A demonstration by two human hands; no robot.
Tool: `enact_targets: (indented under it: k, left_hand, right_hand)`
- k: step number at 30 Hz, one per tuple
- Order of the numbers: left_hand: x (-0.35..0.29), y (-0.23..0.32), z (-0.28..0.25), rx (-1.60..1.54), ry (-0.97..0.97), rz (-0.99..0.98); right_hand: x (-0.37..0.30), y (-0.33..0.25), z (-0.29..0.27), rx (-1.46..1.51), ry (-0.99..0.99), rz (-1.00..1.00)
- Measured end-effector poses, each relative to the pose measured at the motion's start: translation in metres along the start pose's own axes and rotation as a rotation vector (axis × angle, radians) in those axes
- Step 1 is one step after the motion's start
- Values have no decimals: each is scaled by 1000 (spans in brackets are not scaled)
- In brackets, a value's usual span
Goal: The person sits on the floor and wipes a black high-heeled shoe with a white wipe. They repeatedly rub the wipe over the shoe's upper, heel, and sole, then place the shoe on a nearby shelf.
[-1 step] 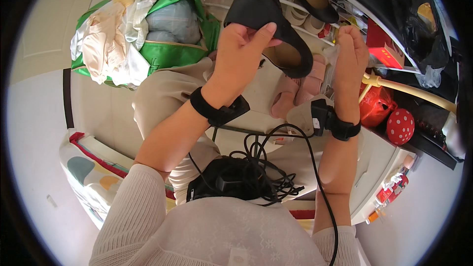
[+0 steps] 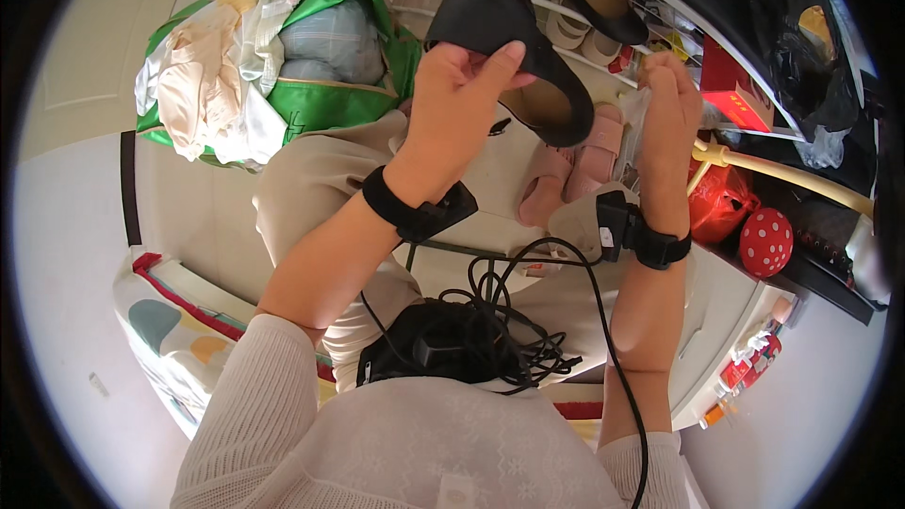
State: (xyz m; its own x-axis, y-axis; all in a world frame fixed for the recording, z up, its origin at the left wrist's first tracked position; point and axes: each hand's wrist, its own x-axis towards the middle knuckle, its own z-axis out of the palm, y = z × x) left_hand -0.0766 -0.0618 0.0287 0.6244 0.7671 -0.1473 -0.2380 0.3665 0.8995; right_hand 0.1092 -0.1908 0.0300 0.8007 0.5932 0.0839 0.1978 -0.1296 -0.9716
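Black shoe (image 2: 547,66) held tilted in left grip (image 2: 457,99). Right grip (image 2: 671,99) curled; whether anything is gripped cannot be told. 2 pink slippers (image 2: 545,187) seen on floor (image 2: 488,170).

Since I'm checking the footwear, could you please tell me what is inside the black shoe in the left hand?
Inside the black shoe, a tan insole shows at the open end. Its upper and the left hand cover the rest, so anything further in cannot be seen.

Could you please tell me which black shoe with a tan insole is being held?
The nearer black, tan-insoled shoe, gripped by the left hand; the other black shoe, farther to the right, is in neither hand.
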Motion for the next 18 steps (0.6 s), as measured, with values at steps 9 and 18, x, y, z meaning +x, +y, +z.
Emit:
enact_targets:
  k: [9, 18]
  left_hand:
    - [4, 6, -3, -49, 173, -18]
    - [9, 6, -10, -102, 259, 158]
  right_hand:
    - [-14, 0, 13, -609, -381, 79]
    - [-27, 28, 3, -763, -563, -291]
